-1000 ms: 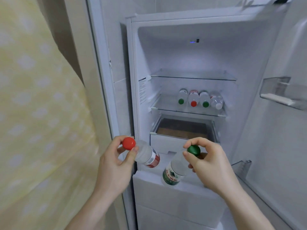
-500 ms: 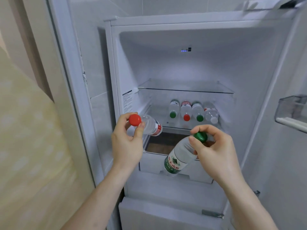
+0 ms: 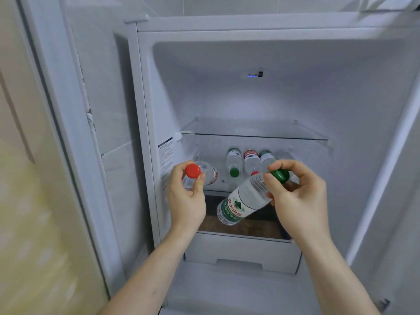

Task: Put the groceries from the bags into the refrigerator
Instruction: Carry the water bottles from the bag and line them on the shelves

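Both hands have risen from the drawer front to the lower shelf [image 3: 211,190], where four bottles [image 3: 234,162] already lie in a row toward the back, crowding its middle and right. The left hand [image 3: 187,196], its grip grasping the red-capped bottle [image 3: 205,173] by the neck, holds it over the shelf's left front corner. The right hand [image 3: 297,198] pinches the clear, green-labelled green-capped bottle [image 3: 241,201], tilted base-down before the open drawer [image 3: 243,253].

Single head-worn view, wide-angle; facing forward and slightly down into the open refrigerator [image 3: 261,92] from close range; both hands near mid-frame; shelves ahead, drawer [image 3: 241,251] below; no second view to overlap.
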`<move>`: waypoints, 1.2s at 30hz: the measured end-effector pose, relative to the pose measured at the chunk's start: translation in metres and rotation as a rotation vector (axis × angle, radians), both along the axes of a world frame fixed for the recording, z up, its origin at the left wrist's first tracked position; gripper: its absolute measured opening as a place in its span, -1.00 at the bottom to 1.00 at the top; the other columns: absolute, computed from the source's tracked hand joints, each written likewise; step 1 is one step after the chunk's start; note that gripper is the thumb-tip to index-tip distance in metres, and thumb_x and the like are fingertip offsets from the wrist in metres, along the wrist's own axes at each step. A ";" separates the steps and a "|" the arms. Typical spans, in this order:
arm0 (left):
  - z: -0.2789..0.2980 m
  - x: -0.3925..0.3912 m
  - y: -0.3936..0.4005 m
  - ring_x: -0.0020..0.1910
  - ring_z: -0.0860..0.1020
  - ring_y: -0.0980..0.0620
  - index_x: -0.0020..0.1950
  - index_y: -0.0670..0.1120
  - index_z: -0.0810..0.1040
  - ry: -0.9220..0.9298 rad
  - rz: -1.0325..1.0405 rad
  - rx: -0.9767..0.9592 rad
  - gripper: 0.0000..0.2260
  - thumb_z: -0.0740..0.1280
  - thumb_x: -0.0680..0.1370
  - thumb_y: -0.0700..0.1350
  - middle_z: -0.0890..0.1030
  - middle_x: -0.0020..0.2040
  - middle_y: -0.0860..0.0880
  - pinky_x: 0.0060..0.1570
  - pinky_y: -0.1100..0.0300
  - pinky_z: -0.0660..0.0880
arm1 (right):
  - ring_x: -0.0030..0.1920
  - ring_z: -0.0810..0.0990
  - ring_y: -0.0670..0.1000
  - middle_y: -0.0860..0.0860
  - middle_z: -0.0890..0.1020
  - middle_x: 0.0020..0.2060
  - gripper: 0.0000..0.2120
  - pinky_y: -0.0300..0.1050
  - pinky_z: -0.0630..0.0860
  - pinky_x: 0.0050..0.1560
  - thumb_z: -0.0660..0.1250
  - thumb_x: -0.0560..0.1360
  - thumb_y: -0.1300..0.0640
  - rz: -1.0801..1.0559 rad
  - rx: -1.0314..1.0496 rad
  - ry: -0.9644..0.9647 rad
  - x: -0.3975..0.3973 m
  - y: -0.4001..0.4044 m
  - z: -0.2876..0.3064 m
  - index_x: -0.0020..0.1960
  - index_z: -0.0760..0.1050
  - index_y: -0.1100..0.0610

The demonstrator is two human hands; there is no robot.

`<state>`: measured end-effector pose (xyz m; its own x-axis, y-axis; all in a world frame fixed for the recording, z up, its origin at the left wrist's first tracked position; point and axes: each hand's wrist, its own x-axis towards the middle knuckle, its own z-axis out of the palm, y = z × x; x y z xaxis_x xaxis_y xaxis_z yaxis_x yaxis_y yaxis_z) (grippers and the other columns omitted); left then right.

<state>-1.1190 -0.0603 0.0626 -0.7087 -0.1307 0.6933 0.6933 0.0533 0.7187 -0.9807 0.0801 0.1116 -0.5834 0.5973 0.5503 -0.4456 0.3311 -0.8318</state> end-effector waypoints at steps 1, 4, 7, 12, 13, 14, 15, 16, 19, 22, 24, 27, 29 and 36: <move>-0.001 -0.003 0.002 0.01 0.56 0.07 0.07 -0.10 0.55 -0.001 0.006 0.009 -0.84 0.44 0.55 -0.25 0.63 -0.03 -0.01 -0.13 0.55 0.39 | -0.33 0.57 -0.01 0.09 0.67 -0.18 -0.82 -0.17 0.53 -0.30 0.46 0.51 0.31 0.006 0.003 0.006 -0.004 0.000 0.001 -0.11 0.63 0.03; -0.003 -0.014 0.009 0.04 0.55 0.14 0.09 -0.07 0.55 -0.021 0.012 0.022 -0.82 0.45 0.54 -0.25 0.62 -0.02 0.03 -0.12 0.55 0.39 | -0.29 0.59 0.02 0.04 0.67 -0.10 -0.84 -0.11 0.60 -0.26 0.45 0.52 0.32 0.008 0.020 0.020 -0.017 0.003 0.007 -0.08 0.63 0.06; -0.009 -0.030 0.014 0.07 0.54 0.17 0.08 0.05 0.53 -0.022 0.035 0.018 -0.78 0.46 0.54 -0.20 0.60 0.01 0.16 -0.02 0.39 0.47 | -0.26 0.60 -0.03 0.04 0.67 -0.10 -0.84 -0.22 0.59 -0.26 0.44 0.52 0.34 0.016 0.039 0.064 -0.030 0.007 0.013 -0.09 0.62 0.08; -0.019 -0.044 0.018 0.11 0.52 0.28 0.08 0.02 0.55 -0.066 0.080 0.026 -0.76 0.51 0.49 -0.20 0.60 0.05 0.16 0.06 0.26 0.53 | -0.21 0.60 0.08 0.07 0.63 -0.08 -0.76 0.03 0.60 -0.18 0.42 0.52 0.35 -0.023 0.074 0.141 -0.057 0.009 0.006 -0.11 0.59 0.00; -0.021 -0.046 0.018 0.10 0.52 0.30 0.07 0.00 0.57 -0.074 0.086 0.029 -0.75 0.52 0.48 -0.21 0.61 0.06 0.15 0.06 0.32 0.51 | -0.18 0.60 0.13 0.07 0.62 -0.07 -0.73 0.10 0.61 -0.15 0.41 0.52 0.35 -0.033 0.085 0.157 -0.062 0.007 0.003 -0.11 0.58 -0.03; -0.023 -0.047 0.018 0.09 0.53 0.31 0.06 -0.02 0.58 -0.079 0.093 0.026 -0.75 0.53 0.47 -0.22 0.61 0.06 0.14 0.04 0.41 0.47 | -0.16 0.59 0.16 0.06 0.61 -0.06 -0.70 0.15 0.61 -0.14 0.40 0.52 0.36 -0.044 0.099 0.172 -0.066 0.006 -0.001 -0.12 0.57 -0.05; -0.025 -0.048 0.018 0.09 0.53 0.32 0.06 -0.03 0.58 -0.080 0.099 0.018 -0.75 0.53 0.46 -0.22 0.62 0.06 0.14 0.02 0.50 0.41 | -0.15 0.58 0.16 0.03 0.60 -0.06 -0.68 0.19 0.60 -0.15 0.39 0.52 0.38 -0.055 0.115 0.188 -0.071 0.003 -0.004 -0.13 0.56 -0.06; -0.028 -0.048 0.018 0.09 0.54 0.31 0.05 -0.03 0.59 -0.078 0.104 0.008 -0.75 0.54 0.45 -0.23 0.62 0.07 0.14 0.02 0.54 0.38 | -0.14 0.58 0.14 0.00 0.59 -0.06 -0.66 0.20 0.58 -0.16 0.38 0.51 0.41 -0.059 0.128 0.203 -0.074 0.001 -0.007 -0.13 0.55 -0.05; -0.034 -0.048 0.018 0.09 0.58 0.17 0.02 -0.04 0.60 -0.074 0.105 0.002 -0.75 0.55 0.43 -0.27 0.64 0.08 0.12 0.01 0.55 0.41 | -0.04 0.59 0.02 -0.03 0.56 -0.06 -0.67 0.10 0.57 -0.14 0.36 0.50 0.46 -0.052 0.169 0.236 -0.084 -0.006 -0.017 -0.14 0.51 0.02; -0.041 -0.054 0.018 0.09 0.59 0.20 -0.04 0.08 0.57 -0.117 0.093 0.018 -0.70 0.55 0.43 -0.27 0.62 0.04 0.31 0.04 0.34 0.55 | 0.02 0.59 0.02 0.02 0.55 -0.03 -0.66 -0.05 0.54 -0.11 0.34 0.50 0.49 -0.040 0.201 0.246 -0.095 -0.007 -0.028 -0.16 0.45 0.06; -0.046 -0.060 0.018 0.06 0.60 0.22 -0.05 0.10 0.55 -0.147 0.099 -0.001 -0.70 0.54 0.44 -0.26 0.61 0.01 0.37 0.06 0.15 0.60 | 0.02 0.58 -0.01 0.04 0.54 -0.02 -0.66 -0.18 0.51 -0.12 0.32 0.47 0.54 -0.039 0.227 0.245 -0.101 -0.008 -0.036 -0.18 0.41 0.11; -0.051 -0.063 0.019 0.06 0.61 0.12 -0.06 0.04 0.56 -0.162 0.167 -0.085 -0.78 0.48 0.48 -0.26 0.58 0.08 0.33 0.11 0.19 0.53 | 0.00 0.55 -0.03 0.01 0.52 -0.01 -0.69 -0.21 0.46 -0.22 0.35 0.48 0.51 -0.057 0.275 0.215 -0.111 -0.007 -0.049 -0.21 0.37 0.15; -0.052 -0.062 0.021 0.08 0.61 0.04 -0.04 0.09 0.55 -0.159 0.186 -0.136 -0.76 0.44 0.51 -0.26 0.61 0.16 0.21 0.10 0.18 0.51 | 0.01 0.55 -0.02 -0.04 0.50 0.00 -0.71 -0.19 0.49 -0.23 0.37 0.51 0.46 -0.061 0.301 0.164 -0.117 -0.004 -0.058 -0.20 0.37 0.16; -0.045 -0.067 0.028 0.16 0.54 0.04 0.33 -0.05 0.49 -0.242 0.126 -0.288 -0.68 0.27 0.60 -0.28 0.54 0.19 0.15 0.15 0.15 0.45 | 0.08 0.57 -0.01 -0.10 0.47 0.04 -0.71 -0.04 0.59 -0.06 0.36 0.52 0.43 0.012 0.390 -0.031 -0.136 0.004 -0.080 -0.19 0.39 0.09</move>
<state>-1.1861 -0.0326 0.0174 -0.8470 -0.0515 0.5291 0.4807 0.3508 0.8037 -1.1171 0.0846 0.0315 -0.6088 0.3399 0.7168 -0.4282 0.6197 -0.6577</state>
